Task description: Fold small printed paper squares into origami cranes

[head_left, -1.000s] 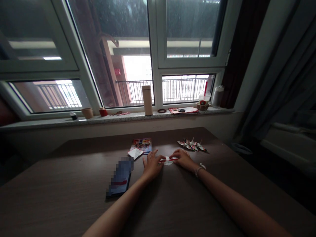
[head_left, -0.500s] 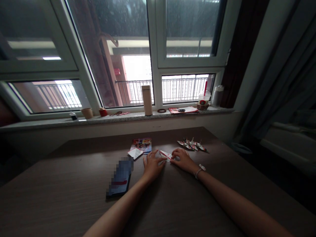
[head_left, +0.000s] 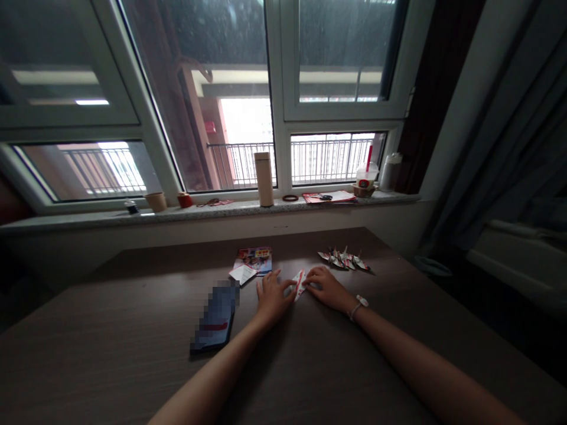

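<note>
Between my hands, low over the dark table (head_left: 110, 330), is a small piece of folded paper (head_left: 299, 285), white with red markings and pointed at its ends. My left hand (head_left: 272, 298) pinches its left side with thumb and forefinger while the other fingers fan outward. From the right, my right hand (head_left: 326, 287) grips the opposite edge, its fingers curled. Just left of my left hand, a white folded sheet (head_left: 243, 274) overlaps a colourful printed booklet (head_left: 259, 260). Several folded paper pieces (head_left: 343, 258) form a row beyond my right hand.
A phone (head_left: 215, 319) with a blurred screen lies left of my left forearm. Along the windowsill (head_left: 212, 213) stand a tan flask (head_left: 264, 180), a paper cup (head_left: 156, 202), a drink cup with a red straw (head_left: 367, 175), and scissors (head_left: 325, 197) on red-and-white papers.
The folded paper has turned from lying slantwise to standing more lengthwise between my fingers. Both hands have stayed in nearly the same place.
</note>
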Demonstrator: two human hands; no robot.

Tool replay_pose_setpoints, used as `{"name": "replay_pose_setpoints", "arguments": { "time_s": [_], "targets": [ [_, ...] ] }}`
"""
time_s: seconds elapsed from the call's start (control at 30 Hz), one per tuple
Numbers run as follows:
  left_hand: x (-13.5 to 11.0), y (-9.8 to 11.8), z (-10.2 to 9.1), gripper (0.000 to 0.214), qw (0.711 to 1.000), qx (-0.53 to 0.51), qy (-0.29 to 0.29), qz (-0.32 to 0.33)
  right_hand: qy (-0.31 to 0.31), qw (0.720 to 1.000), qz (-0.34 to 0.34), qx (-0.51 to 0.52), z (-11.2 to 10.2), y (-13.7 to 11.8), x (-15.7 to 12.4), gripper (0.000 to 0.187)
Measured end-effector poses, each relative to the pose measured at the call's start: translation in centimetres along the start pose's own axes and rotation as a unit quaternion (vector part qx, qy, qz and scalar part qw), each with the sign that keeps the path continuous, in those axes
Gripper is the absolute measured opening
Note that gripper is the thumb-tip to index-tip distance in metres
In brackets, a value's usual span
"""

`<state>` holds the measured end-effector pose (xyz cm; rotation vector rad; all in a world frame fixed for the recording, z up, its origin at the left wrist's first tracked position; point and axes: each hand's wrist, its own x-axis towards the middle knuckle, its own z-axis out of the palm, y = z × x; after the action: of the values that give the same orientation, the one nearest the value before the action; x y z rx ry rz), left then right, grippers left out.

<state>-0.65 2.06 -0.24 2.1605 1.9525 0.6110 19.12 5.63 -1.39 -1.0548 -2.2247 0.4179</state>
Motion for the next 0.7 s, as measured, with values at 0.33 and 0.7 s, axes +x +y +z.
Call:
{"name": "replay_pose_setpoints", "arguments": {
  "time_s": [0.33,0.7],
  "targets": [
    [0.02,-0.2,0.02,0.024,1.0,-0.001,0.019,-0.004,-0.023,0.999,-0.037,-0.012,-0.45,-0.03,0.06,0.022],
    [0.04,-0.19,-0.15,0.023,1.0,-0.017,0.013,0.014,0.0,0.998,-0.046,-0.037,0.53,0.07,0.01,0.013]
  ]
}}
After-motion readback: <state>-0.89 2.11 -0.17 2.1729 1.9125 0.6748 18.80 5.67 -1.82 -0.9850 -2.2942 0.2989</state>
